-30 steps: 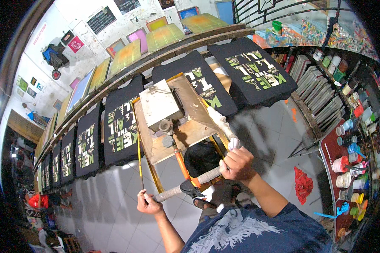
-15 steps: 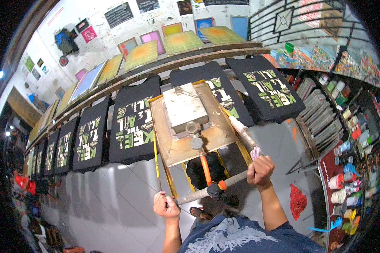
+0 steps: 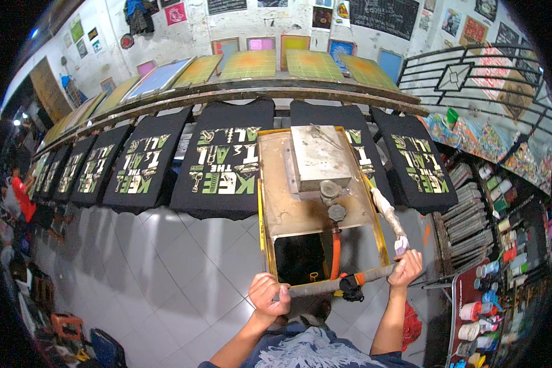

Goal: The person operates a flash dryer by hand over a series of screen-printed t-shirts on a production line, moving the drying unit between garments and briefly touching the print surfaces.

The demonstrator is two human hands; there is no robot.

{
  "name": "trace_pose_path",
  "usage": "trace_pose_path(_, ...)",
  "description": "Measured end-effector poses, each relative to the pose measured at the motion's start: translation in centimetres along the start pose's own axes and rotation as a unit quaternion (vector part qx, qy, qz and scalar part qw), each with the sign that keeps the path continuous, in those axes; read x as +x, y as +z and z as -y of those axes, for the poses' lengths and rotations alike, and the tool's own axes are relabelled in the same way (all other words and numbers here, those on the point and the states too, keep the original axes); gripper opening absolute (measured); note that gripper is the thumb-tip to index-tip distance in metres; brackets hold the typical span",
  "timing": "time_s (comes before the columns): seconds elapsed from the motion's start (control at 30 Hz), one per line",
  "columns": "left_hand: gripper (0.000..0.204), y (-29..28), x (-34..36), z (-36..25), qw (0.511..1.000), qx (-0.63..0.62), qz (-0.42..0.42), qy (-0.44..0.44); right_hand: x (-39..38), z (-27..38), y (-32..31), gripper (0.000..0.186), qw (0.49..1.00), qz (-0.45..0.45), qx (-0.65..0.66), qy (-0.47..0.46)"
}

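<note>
Both my hands grip the tape-wrapped handlebar of a yellow-framed cart. My left hand is closed round its left end, my right hand round the right end. Ahead of the bar the cart carries a stained flat metal panel with a pale metal box on top. An orange hose runs from a round valve fitting toward the bar, where a black wrapping is tied. The panel partly covers a printed black shirt; another black shirt lies just left of it.
More printed black shirts lie in a row leftward, and one shirt to the right. Behind runs a wooden rail with framed screens. Paint tubs stand on the right. A person in red is far left.
The view has turned and lifted, so more of the wall shows. The cart appears straighter and farther right in the picture. Both hands have kept hold of the bar.
</note>
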State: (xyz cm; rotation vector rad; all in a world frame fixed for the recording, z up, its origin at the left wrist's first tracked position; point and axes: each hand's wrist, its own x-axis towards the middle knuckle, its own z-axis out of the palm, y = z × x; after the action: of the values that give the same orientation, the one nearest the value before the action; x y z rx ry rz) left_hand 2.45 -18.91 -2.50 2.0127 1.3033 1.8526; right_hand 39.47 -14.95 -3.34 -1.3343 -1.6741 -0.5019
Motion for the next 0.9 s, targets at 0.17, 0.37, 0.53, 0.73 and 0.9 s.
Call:
trace_pose_path(0.17, 0.011, -0.2, 0.4, 0.3, 0.999, -0.025, 0.003, 0.019, 0.4, 0.7, 0.0, 0.039, 1.000, -0.007, 0.005, 0.000)
trace_pose_path(0.37, 0.010, -0.1, 0.4, 1.0, 0.999, -0.019, 0.010, 0.048, 0.5, 1.3, -0.1, 0.038, 1.000, 0.005, -0.002, 0.014)
trace_pose_path(0.53, 0.008, 0.2, 1.1, 2.4, 0.996, 0.016, -0.028, 0.082, 1.2, 2.0, 0.5, 0.035, 1.000, 0.026, -0.006, 0.005)
trace_pose_path(0.73, 0.022, -1.3, 2.2, 4.2, 0.997, 0.043, -0.044, 0.039, 1.0, 4.6, 1.0, 0.031, 0.997, 0.061, -0.039, -0.003)
trace_pose_path(0.9, 0.024, -2.9, 1.4, 2.3, 0.997, 0.062, -0.049, -0.010, 1.7, 7.4, -0.8, 0.030, 0.998, 0.060, -0.001, 0.018)
